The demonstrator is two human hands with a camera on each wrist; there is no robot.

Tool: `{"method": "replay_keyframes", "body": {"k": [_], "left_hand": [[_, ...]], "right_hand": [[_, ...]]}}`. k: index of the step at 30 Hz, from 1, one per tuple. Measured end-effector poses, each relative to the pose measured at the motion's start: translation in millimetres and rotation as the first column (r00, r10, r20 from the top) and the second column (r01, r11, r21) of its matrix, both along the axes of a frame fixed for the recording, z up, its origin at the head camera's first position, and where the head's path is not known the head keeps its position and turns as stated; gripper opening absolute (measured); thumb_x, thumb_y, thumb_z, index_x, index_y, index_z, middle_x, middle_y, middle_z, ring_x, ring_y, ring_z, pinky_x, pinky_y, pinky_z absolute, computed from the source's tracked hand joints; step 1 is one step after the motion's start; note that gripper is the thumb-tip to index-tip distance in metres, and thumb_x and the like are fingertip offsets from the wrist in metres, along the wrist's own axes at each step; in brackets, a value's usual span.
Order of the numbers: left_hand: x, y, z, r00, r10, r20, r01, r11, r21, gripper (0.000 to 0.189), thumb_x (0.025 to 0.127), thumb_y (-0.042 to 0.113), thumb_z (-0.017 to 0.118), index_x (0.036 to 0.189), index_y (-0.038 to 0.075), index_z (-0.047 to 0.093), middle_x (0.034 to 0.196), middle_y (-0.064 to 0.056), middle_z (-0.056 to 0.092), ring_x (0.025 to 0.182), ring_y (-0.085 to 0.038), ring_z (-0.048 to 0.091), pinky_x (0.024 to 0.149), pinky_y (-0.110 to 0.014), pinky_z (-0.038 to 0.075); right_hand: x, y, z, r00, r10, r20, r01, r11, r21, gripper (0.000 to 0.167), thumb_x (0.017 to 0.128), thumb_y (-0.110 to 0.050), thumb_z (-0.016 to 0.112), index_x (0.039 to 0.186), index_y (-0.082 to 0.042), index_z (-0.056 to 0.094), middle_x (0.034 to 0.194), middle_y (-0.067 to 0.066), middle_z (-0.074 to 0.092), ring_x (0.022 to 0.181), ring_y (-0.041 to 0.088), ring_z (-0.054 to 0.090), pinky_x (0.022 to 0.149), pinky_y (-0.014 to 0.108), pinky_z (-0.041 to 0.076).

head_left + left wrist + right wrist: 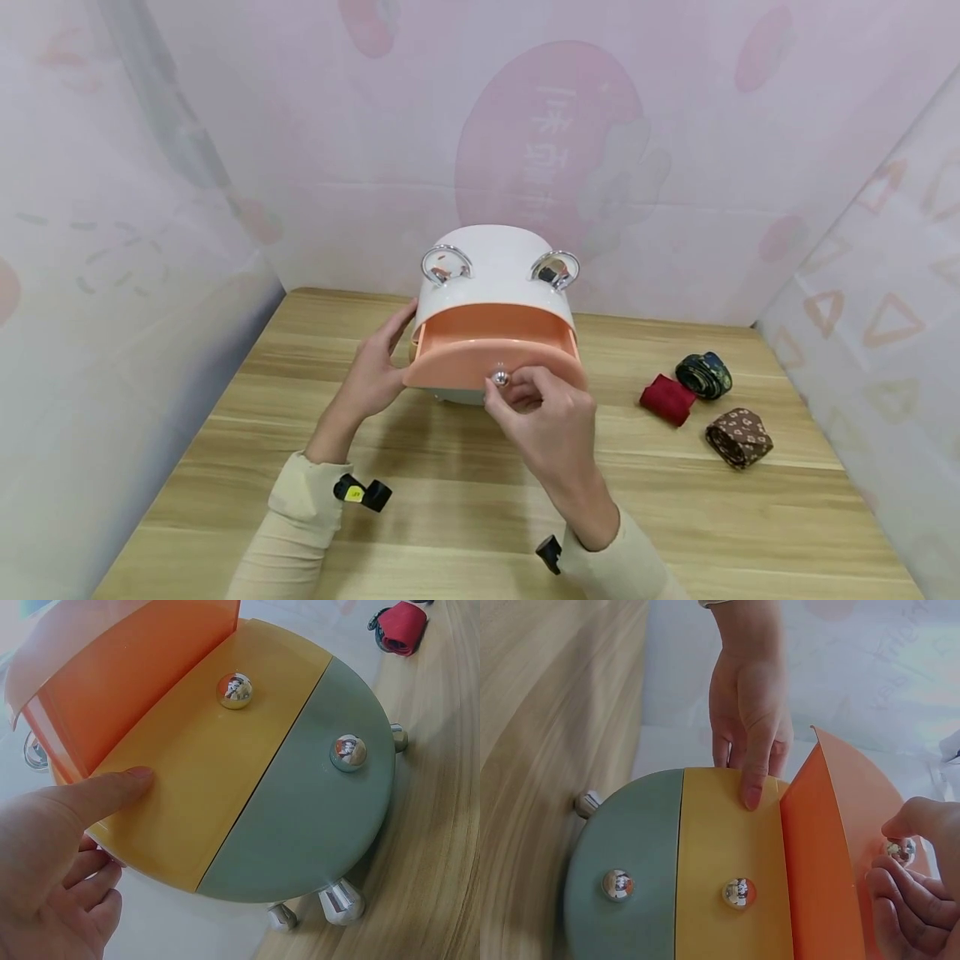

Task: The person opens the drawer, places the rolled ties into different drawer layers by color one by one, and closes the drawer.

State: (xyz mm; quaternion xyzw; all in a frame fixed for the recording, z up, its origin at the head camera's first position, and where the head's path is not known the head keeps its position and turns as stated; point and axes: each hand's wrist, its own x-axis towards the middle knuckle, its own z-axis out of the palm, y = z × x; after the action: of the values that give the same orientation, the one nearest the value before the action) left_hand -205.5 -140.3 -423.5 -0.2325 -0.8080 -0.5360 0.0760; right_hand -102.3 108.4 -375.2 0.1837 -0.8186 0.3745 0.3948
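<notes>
Fingers of the right hand [551,417] pinch the round silver knob [499,378] on the glossy orange drawer [453,367], which stands partly out. Left hand [372,372] unclenched: thumb flat on the yellow drawer front [191,795], index straight along the left side of the rounded white cabinet [495,267]. Green drawer front [292,817] below, flush. Cabinet sits mid-table, far side, on the light wood tabletop [442,508]. Right of it: rolled dark red fabric [667,400], dark green patterned roll [703,375] farther, brown floral roll [738,437] nearer.
</notes>
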Motion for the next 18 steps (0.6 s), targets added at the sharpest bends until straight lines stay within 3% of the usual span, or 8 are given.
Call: {"method": "replay_keyframes", "body": {"k": [18], "left_hand": [[1.6,2.3,0.9,1.000,-0.002,0.008,0.001,0.999,0.043,0.088,0.090,-0.008,0.077,0.166,0.008,0.033,0.171,-0.015,0.035,0.161,-0.031,0.030,0.131,-0.042,0.030]], "right_hand": [[11.0,2,0.6,0.999,0.020,-0.034,-0.021,1.000,-0.014,0.018,0.079,-0.011,0.088,0.077,-0.008,0.071,0.066,-0.001,0.073,0.056,0.008,0.070,0.057,0.017,0.061]]}}
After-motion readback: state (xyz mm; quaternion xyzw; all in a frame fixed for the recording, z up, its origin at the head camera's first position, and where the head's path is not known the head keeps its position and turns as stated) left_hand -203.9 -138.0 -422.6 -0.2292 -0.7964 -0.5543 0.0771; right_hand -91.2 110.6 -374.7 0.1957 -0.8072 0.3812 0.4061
